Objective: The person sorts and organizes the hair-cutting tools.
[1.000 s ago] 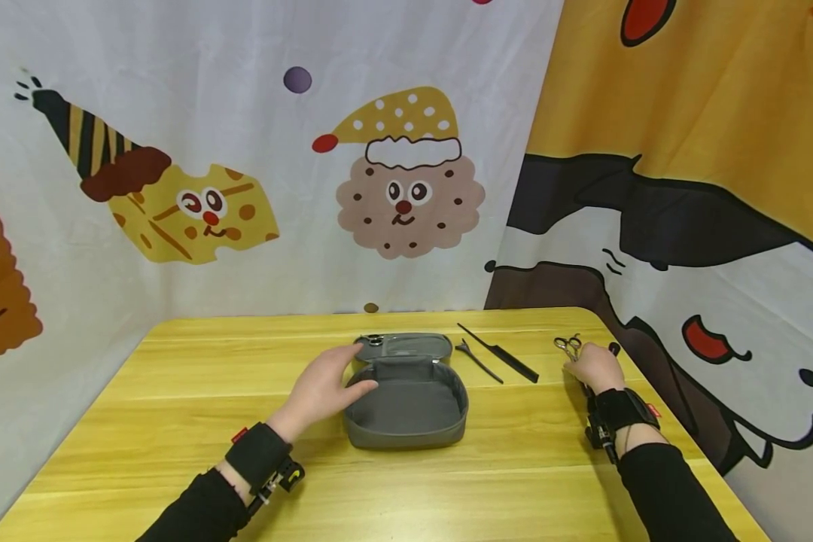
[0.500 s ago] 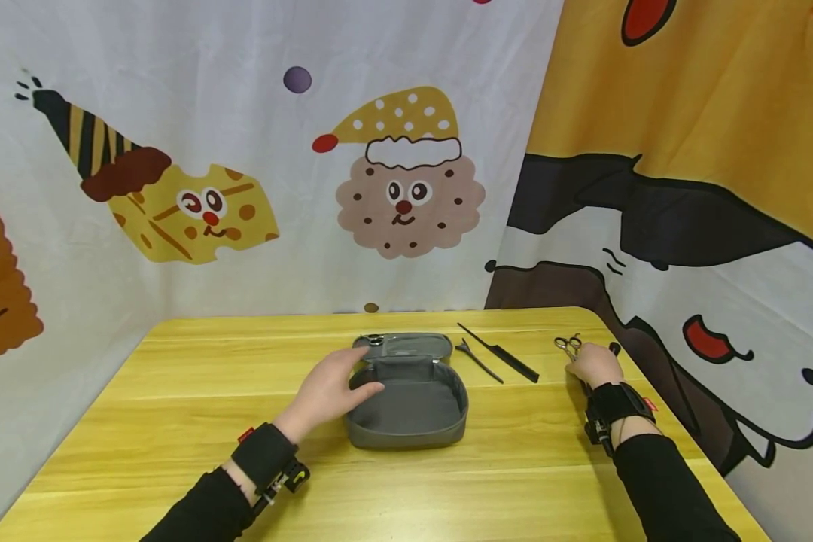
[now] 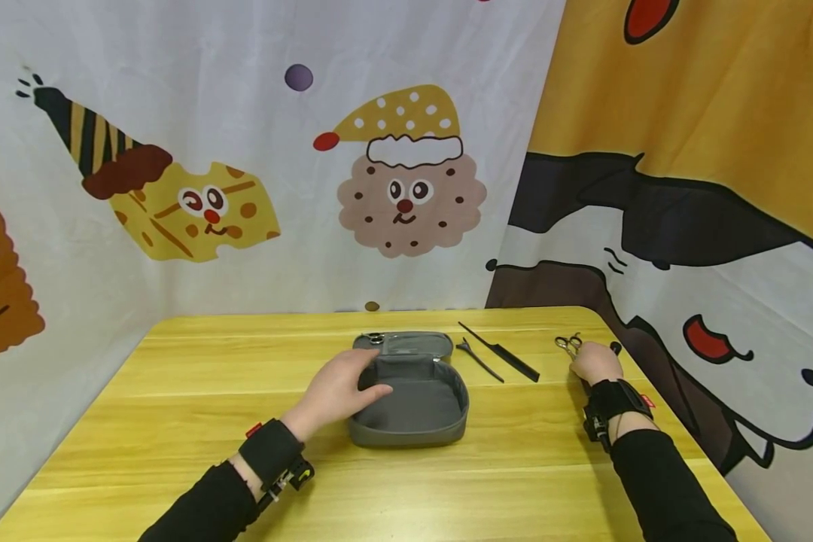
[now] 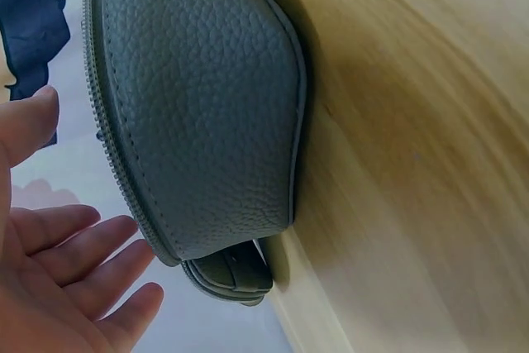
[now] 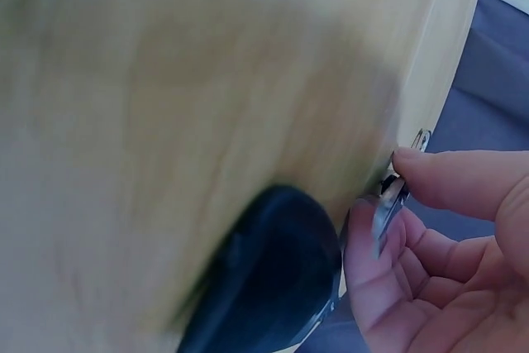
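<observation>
A grey zippered case (image 3: 406, 436) stands with its lid folded back on the table. My left hand (image 3: 332, 388) hovers at the case's left rim, fingers loosely spread and holding nothing; in the left wrist view the fingertips (image 4: 142, 262) are close beside the zipper edge. Far to the right, my right hand (image 3: 598, 363) pinches a pair of scissors (image 3: 569, 344) between thumb and fingers. Their finger rings point away, and the hand hides the blades. A black rounded object (image 5: 273, 279) lies beside that hand, its kind unclear.
Right of the case lie a black tail comb (image 3: 515, 363) and a slim dark hair clip (image 3: 479, 360). A second metal ringed item (image 3: 376, 339) sits in the lid (image 3: 416, 345). A printed curtain (image 3: 244, 286) hangs behind the wooden table (image 3: 406, 497).
My left hand has shifted slightly rightward, over the case's left rim. The right hand has barely moved at the scissors, its wrist drifting slightly left.
</observation>
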The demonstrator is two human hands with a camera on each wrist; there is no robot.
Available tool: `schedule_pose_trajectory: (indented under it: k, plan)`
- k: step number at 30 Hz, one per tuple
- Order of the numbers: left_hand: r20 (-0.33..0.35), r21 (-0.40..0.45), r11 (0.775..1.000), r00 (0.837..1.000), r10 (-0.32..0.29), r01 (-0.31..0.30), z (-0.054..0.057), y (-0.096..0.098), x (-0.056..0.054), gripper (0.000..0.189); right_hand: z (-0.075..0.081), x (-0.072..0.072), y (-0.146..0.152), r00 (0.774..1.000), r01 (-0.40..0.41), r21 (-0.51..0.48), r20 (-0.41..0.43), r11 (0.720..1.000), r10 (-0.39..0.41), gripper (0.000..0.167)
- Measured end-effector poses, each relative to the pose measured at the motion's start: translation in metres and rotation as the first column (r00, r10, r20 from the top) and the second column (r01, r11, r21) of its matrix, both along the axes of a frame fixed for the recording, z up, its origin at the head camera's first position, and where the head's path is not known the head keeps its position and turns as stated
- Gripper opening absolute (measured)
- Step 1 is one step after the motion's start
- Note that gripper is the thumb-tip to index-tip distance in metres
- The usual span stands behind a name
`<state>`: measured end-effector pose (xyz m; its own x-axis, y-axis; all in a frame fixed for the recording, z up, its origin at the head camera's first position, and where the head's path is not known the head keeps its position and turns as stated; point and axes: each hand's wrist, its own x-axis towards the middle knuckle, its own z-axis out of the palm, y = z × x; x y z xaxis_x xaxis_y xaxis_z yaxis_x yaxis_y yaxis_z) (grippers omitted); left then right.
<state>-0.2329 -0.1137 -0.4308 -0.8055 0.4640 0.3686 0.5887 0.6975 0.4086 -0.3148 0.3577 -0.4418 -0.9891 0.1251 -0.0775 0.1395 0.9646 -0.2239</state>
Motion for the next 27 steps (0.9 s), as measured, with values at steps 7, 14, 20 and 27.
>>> schedule_pose_trajectory:
  k: [7,14,20,27]
  plan:
    - [-0.001,-0.001,1.000,1.000,-0.009,0.009,-0.002,0.001,-0.001,0.066,0.002,-0.001,-0.001,1.000,0.010,0.005,0.022,1.000,-0.010,0.014]
    - [-0.010,0.001,0.999,0.999,-0.034,0.034,-0.003,0.002,-0.001,0.063,0.006,0.001,-0.004,0.999,0.034,-0.006,0.040,0.999,-0.034,0.016]
    - [0.021,0.030,0.998,0.999,-0.049,0.048,-0.002,0.005,-0.001,0.063,0.007,0.004,-0.005,1.000,0.016,-0.014,0.019,1.000,-0.016,0.016]
    - [0.089,0.080,0.997,0.996,-0.028,0.021,0.000,0.013,-0.004,0.064,0.003,0.002,-0.008,1.000,-0.008,-0.039,-0.027,0.999,0.007,0.029]
